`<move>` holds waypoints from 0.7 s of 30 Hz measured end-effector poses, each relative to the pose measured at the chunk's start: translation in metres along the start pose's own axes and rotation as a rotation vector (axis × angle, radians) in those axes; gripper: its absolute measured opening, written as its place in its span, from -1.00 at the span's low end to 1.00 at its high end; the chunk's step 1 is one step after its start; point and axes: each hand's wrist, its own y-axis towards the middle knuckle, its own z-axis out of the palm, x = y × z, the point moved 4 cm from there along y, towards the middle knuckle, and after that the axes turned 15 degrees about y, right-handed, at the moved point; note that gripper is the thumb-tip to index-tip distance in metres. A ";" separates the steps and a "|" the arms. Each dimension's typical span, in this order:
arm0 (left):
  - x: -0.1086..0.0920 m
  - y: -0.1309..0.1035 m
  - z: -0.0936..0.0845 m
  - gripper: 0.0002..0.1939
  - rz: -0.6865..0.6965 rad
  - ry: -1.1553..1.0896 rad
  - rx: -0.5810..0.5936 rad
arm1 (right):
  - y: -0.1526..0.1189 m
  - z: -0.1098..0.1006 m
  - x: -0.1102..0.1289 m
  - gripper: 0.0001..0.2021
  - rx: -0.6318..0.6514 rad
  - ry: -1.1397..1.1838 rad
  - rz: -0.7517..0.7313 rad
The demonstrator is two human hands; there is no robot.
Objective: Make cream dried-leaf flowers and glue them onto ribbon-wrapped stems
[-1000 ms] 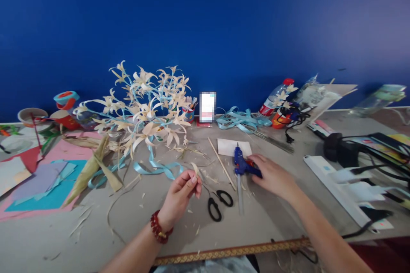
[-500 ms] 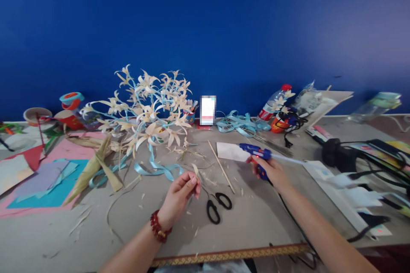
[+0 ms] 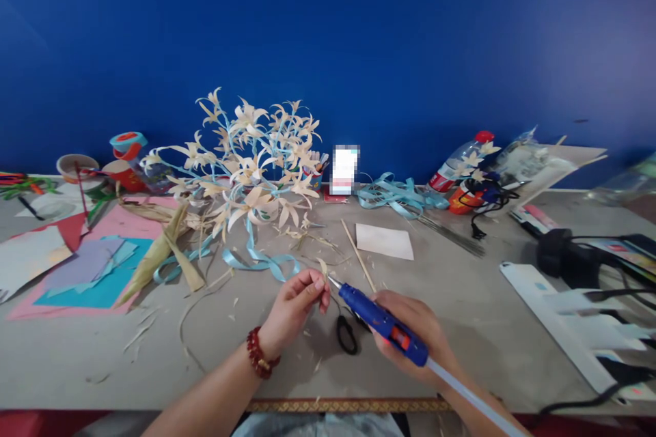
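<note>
My left hand (image 3: 302, 293) pinches a small pale petal (image 3: 322, 266), whose tip sticks up above the fingers; the rest of it is hidden. Wrapped in my right hand (image 3: 410, 328) is a blue glue gun (image 3: 382, 321) with a clear glue stick (image 3: 471, 396) trailing from its back. Its metal nozzle points at the petal, right beside my left fingertips; I cannot tell whether they touch. Beneath the gun lie black-handled scissors (image 3: 347, 336), partly covered. Behind my left hand stands a bunch of cream flowers (image 3: 251, 171) on light blue stems.
A white card (image 3: 384, 241) and a thin stick (image 3: 357, 252) lie beyond my hands. Blue ribbon (image 3: 394, 194) is heaped near the wall. To the right sits a power strip (image 3: 548, 321) with cords. Coloured papers (image 3: 97, 287) and dried husks (image 3: 154, 252) are at left.
My right hand has brought the glue gun from over the white card toward me and left, up to my left hand. The left hand keeps its pinch. The view has shifted slightly.
</note>
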 end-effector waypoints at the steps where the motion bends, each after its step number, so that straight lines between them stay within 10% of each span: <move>1: -0.001 0.000 0.000 -0.77 0.002 0.002 -0.005 | 0.001 0.000 0.001 -0.84 -0.003 -0.025 -0.013; 21: -0.001 0.000 0.000 -0.78 0.020 0.018 -0.012 | -0.002 0.009 -0.006 -0.91 0.034 -0.223 -0.055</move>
